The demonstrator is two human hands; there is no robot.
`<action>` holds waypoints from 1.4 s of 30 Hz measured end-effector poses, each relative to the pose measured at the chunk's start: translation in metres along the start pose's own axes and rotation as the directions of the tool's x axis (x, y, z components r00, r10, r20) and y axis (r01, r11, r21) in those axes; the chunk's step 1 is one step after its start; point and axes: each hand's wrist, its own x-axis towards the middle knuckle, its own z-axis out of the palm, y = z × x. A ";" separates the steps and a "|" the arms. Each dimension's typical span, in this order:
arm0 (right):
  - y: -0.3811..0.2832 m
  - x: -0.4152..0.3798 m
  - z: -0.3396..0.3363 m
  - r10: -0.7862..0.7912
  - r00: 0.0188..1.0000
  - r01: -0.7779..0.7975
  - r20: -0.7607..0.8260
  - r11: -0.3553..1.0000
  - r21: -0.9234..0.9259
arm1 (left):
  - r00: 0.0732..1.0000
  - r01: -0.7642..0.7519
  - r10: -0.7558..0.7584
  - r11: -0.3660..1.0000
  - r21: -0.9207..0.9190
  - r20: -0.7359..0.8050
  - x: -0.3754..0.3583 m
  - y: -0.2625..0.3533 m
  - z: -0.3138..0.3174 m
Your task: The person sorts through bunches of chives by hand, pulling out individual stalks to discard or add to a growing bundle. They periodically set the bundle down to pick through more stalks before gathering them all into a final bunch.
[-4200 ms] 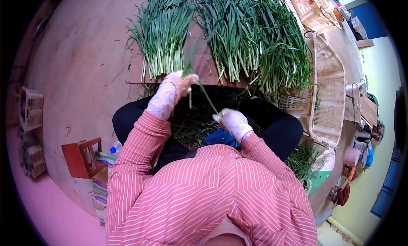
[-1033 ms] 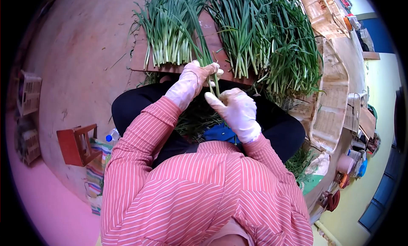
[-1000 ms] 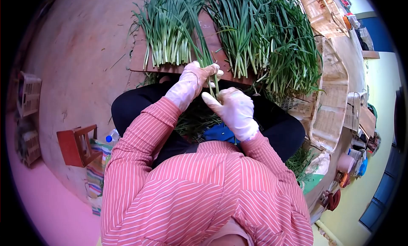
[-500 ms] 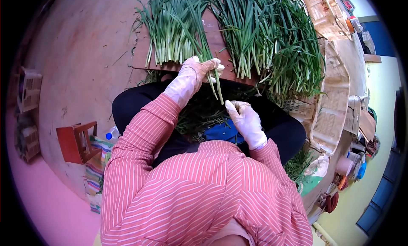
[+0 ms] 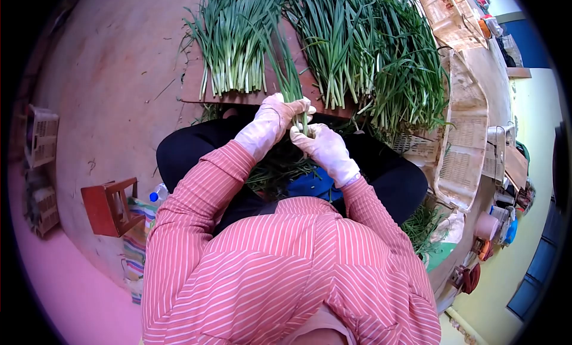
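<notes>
My left hand (image 5: 272, 120), in a pale glove, is closed round a few green stalks (image 5: 288, 83) whose leaves point away over the board. Close beside it, my right hand (image 5: 325, 148), gloved too, pinches the lower ends of the same stalks. Beyond my hands, a pile of green stalks with pale ends (image 5: 238, 59) lies on the left of the brown board (image 5: 196, 77). A larger, darker green pile (image 5: 357, 53) covers its right side.
Plastic crates (image 5: 462, 139) stand at the right. At the left are a small red-brown wooden stool (image 5: 107, 208), a striped bag (image 5: 136, 244) and a bottle with a blue cap (image 5: 156, 196). Loose green scraps (image 5: 265, 175) and a blue item (image 5: 316, 184) lie between my legs.
My right hand has moved up and left from beside the stalk ends to grip them. My left hand still holds the stalks, which now stand more upright in the view.
</notes>
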 end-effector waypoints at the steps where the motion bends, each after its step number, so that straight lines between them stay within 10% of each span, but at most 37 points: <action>1: -0.001 0.002 0.002 0.025 1.000 -0.025 0.004 0.999 -0.033 | 1.000 -0.001 0.001 1.000 0.000 -0.001 0.000 0.001 -0.001; 9: 0.026 0.002 0.000 0.035 0.980 -0.108 0.198 0.922 0.372 | 0.999 0.012 -0.007 0.991 0.131 -0.044 -0.007 0.023 -0.008; 16: 0.011 0.001 -0.001 -0.090 0.980 0.012 0.175 0.915 0.403 | 0.964 0.092 0.008 0.928 -0.362 0.265 -0.001 -0.004 -0.007; 19: 0.044 -0.003 0.033 0.028 0.999 -0.030 0.020 0.421 0.907 | 0.867 0.130 0.177 0.821 -0.555 0.466 0.024 -0.016 -0.019; 21: 0.057 -0.009 0.045 -0.013 0.999 -0.032 0.037 0.258 0.966 | 0.987 0.051 0.020 0.903 -0.427 0.160 -0.003 0.007 0.004; 23: 0.050 -0.006 0.048 -0.029 1.000 0.008 -0.004 0.142 0.990 | 0.965 0.052 0.074 0.884 -0.464 0.250 0.010 -0.014 0.001; 25: 0.035 0.004 0.044 -0.087 0.996 0.022 -0.016 0.066 0.998 | 0.607 0.334 0.370 0.683 -0.649 0.703 0.038 -0.048 -0.006; 26: 0.034 0.011 0.046 -0.032 0.997 0.076 -0.074 0.079 0.994 | 0.961 0.141 -0.021 0.896 -0.421 0.277 -0.004 -0.018 0.014; 32: 0.018 0.020 0.035 0.048 0.994 0.102 -0.100 -0.040 0.994 | 0.971 0.090 0.004 0.920 -0.383 0.238 -0.007 -0.020 0.019; 37: 0.030 0.004 0.013 -0.078 0.996 0.035 0.048 0.814 0.580 | 0.992 -0.005 0.043 0.950 -0.313 0.116 -0.004 -0.009 0.014; 42: 0.031 -0.011 0.016 0.077 0.985 -0.155 0.153 0.779 0.607 | 0.982 -0.017 0.059 0.975 -0.220 0.182 -0.005 -0.009 0.012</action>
